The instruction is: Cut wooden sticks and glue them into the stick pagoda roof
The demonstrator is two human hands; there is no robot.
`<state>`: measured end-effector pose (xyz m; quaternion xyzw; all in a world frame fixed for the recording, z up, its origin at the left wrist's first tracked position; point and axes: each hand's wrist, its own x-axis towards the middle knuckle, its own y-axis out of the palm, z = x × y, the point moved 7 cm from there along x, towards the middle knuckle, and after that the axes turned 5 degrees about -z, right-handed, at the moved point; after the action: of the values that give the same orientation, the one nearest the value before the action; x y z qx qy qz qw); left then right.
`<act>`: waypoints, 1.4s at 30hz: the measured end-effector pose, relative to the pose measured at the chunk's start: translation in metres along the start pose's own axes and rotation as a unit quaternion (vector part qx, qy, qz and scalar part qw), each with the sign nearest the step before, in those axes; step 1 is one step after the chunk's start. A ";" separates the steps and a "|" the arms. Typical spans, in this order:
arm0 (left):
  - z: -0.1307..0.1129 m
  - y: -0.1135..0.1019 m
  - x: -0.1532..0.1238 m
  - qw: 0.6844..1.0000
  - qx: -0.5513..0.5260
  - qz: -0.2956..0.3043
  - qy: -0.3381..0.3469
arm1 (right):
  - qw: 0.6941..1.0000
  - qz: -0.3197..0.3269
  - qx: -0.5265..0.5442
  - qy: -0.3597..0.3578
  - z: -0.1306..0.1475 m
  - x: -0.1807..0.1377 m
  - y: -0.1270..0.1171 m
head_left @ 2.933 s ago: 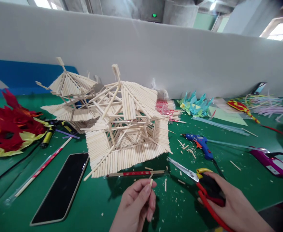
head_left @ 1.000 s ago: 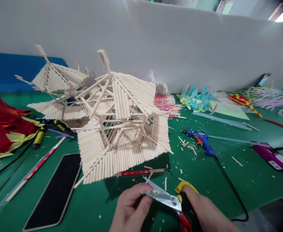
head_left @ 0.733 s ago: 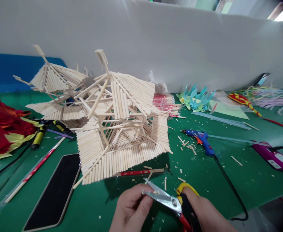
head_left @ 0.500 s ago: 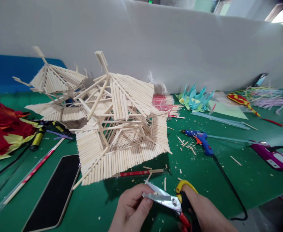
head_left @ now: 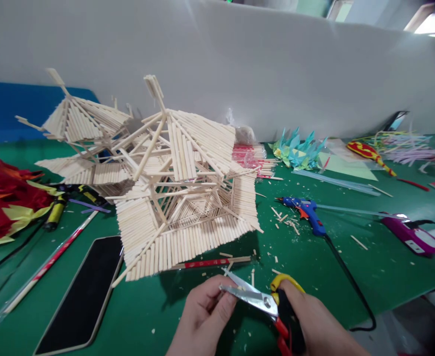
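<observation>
My right hand (head_left: 315, 316) grips a pair of scissors (head_left: 256, 301) with red, yellow and black handles. The blades are parted and point left, one tip at my left fingertips. My left hand (head_left: 206, 311) is closed in a pinch, thumb against forefinger. A short pale bit of wooden stick (head_left: 241, 288) shows between the blades by those fingers; how much of it the fingers hold is hidden. Just beyond both hands stands a model pavilion (head_left: 187, 198) built of wooden sticks, with a tiered, slatted roof. A red-wrapped pack of sticks (head_left: 210, 262) lies between it and my hands.
A blue glue gun (head_left: 308, 212) with a trailing cord lies to the right, near stick scraps (head_left: 289, 222). At left are a phone (head_left: 83, 291) and red paper craft (head_left: 9, 198). Behind stand a second stick model (head_left: 83, 123) and turquoise folded paper (head_left: 299, 151).
The view has shifted slightly. The scissor blades look a little closer together around the stick. At the far right edge, what looks like another person's fingers has appeared by the paper strips.
</observation>
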<state>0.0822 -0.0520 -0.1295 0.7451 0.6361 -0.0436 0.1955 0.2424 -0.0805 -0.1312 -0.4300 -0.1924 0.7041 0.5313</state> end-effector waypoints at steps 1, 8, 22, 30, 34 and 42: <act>-0.003 -0.002 0.000 0.999 0.023 -0.014 0.026 | 1.000 0.004 0.002 0.006 -0.001 0.001 0.001; -0.003 -0.011 -0.002 0.997 -0.008 -0.053 0.048 | 0.999 -0.026 0.023 0.036 0.008 0.004 -0.006; -0.004 -0.012 -0.004 0.993 -0.100 -0.066 0.024 | 0.998 -0.043 -0.044 -0.021 0.015 0.007 -0.005; 0.007 -0.003 -0.003 0.982 -0.179 -0.007 -0.059 | 0.998 -0.039 0.020 -0.043 0.019 0.002 -0.008; 0.010 0.000 -0.004 0.982 -0.172 0.019 -0.078 | 0.998 -0.035 0.030 -0.037 0.020 0.000 -0.011; 0.010 0.004 -0.002 0.983 -0.155 0.060 -0.080 | 0.998 -0.031 0.028 -0.043 0.018 0.001 -0.011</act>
<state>0.0876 -0.0581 -0.1369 0.7369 0.5715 0.0083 0.3609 0.2339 -0.0728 -0.1135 -0.3784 -0.2087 0.7098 0.5562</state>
